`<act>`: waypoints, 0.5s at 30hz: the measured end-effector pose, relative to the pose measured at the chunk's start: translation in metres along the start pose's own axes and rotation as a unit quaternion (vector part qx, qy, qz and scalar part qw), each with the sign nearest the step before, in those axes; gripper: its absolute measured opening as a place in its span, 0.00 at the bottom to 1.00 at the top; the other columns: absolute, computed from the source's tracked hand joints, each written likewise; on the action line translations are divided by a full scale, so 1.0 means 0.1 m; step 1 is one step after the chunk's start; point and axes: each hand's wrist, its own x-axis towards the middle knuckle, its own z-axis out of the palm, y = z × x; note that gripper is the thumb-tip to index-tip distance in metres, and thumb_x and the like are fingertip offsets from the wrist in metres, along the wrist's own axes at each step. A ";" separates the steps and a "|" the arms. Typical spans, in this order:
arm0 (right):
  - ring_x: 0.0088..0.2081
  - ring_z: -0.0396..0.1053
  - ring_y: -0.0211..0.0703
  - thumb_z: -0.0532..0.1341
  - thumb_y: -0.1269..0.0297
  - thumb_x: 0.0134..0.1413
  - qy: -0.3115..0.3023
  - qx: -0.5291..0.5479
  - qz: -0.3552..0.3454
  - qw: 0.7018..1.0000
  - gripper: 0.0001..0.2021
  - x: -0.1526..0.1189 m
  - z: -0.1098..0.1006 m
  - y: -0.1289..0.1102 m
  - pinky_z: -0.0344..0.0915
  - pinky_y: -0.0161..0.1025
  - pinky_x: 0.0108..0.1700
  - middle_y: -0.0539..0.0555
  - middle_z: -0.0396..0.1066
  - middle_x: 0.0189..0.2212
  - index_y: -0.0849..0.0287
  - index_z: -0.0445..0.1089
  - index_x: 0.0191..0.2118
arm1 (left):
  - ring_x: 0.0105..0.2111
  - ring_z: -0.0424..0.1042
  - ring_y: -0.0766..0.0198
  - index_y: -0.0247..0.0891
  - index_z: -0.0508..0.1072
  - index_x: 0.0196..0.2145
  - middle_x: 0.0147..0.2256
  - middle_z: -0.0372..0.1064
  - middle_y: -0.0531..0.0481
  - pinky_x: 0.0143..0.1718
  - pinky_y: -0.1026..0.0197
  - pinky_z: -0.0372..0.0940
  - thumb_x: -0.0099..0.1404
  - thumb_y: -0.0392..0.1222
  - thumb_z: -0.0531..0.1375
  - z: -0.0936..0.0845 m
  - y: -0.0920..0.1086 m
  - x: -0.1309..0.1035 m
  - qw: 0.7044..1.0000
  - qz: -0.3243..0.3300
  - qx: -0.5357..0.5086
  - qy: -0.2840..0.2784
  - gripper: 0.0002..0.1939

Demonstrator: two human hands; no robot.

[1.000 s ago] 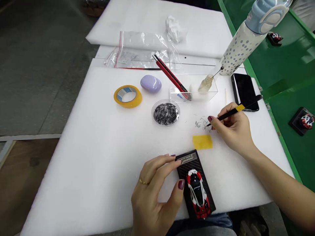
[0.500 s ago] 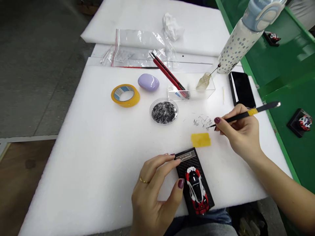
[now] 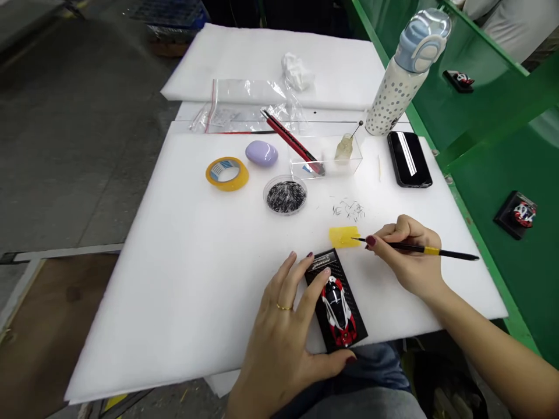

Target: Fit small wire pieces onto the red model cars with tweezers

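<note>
A red, white and black model car sits on a black base near the front edge of the white foam sheet. My left hand lies spread along the base's left side, fingertips on its top end and thumb at its lower end. My right hand pinches a thin black brush-like tool with a yellow band. Its fine tip is at the right part of a yellow tape piece. Beyond the tape lie small black slivers, and a round clear dish holds many more.
Behind are a tape roll, a purple egg-shaped object, a red tool on a clear box, a small bottle, a phone and a tall bottle. Two more model cars stand on green at the right.
My right hand has brought the tool tip from the black slivers to the yellow tape. My left thumb has moved to the lower end of the base. The camera view has shifted.
</note>
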 end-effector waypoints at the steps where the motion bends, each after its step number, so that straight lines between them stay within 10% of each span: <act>1: 0.23 0.71 0.38 0.74 0.60 0.49 -0.004 -0.011 -0.002 1.000 0.20 0.00 0.01 0.02 0.68 0.36 0.24 0.50 0.74 0.22 0.56 0.61 0.22 | 0.69 0.52 0.37 0.35 0.58 0.66 0.65 0.56 0.31 0.60 0.36 0.64 0.66 0.69 0.58 0.00 0.00 -0.01 1.000 0.003 0.004 -0.001 0.43; 9: 0.27 0.74 0.40 0.71 0.65 0.52 -0.056 -0.040 -0.004 0.998 0.17 -0.02 0.05 0.11 0.69 0.38 0.29 0.52 0.76 0.25 0.56 0.62 0.23 | 0.67 0.52 0.29 0.33 0.58 0.66 0.66 0.54 0.27 0.59 0.36 0.59 0.34 0.74 0.73 -0.01 0.02 0.04 0.997 0.028 0.060 -0.043 0.70; 15: 0.28 0.74 0.39 0.71 0.67 0.54 -0.068 -0.046 -0.004 0.997 0.16 -0.02 0.06 0.10 0.69 0.37 0.29 0.50 0.76 0.25 0.56 0.62 0.24 | 0.65 0.53 0.29 0.33 0.60 0.65 0.65 0.56 0.26 0.57 0.37 0.59 0.28 0.75 0.73 0.01 0.03 0.07 0.994 0.038 0.092 -0.051 0.72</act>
